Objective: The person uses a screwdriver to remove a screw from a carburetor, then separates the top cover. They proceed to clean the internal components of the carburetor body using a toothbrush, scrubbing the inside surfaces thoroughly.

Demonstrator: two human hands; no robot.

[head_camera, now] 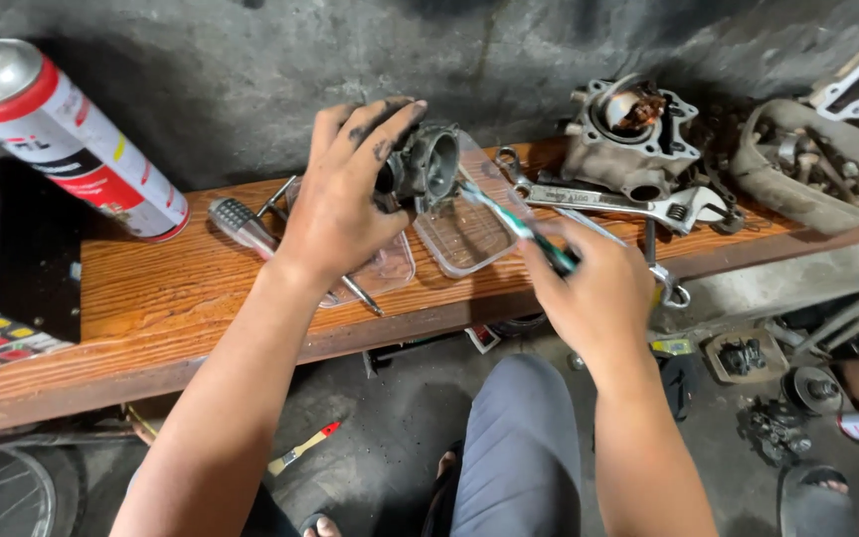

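1. Far left, one spray can lies tilted against the wall at the end of the wooden desk; leave it within reach but out of your elbow's way.
2. One ratchet-type tool with a ridged grip lies just beside your left wrist, with one thin metal rod slanting out beneath it.
3. Your left hand, fingers smeared black, curls over the carburetor body and grips it above the desk, its round bore facing you. Keep that grip firm so the part does not twist.
4. Two clear plastic trays sit under the part; work over them so grit falls inside.
5. Your right hand is closed around one green-and-white toothbrush, its head touching the carburetor's side. Short, light strokes look best here, angled into the recesses.
6. One adjustable wrench lies behind the brush hand, near one grey engine cylinder standing at the wall.
7. Far right, one dirty engine cover rests at the desk's end.
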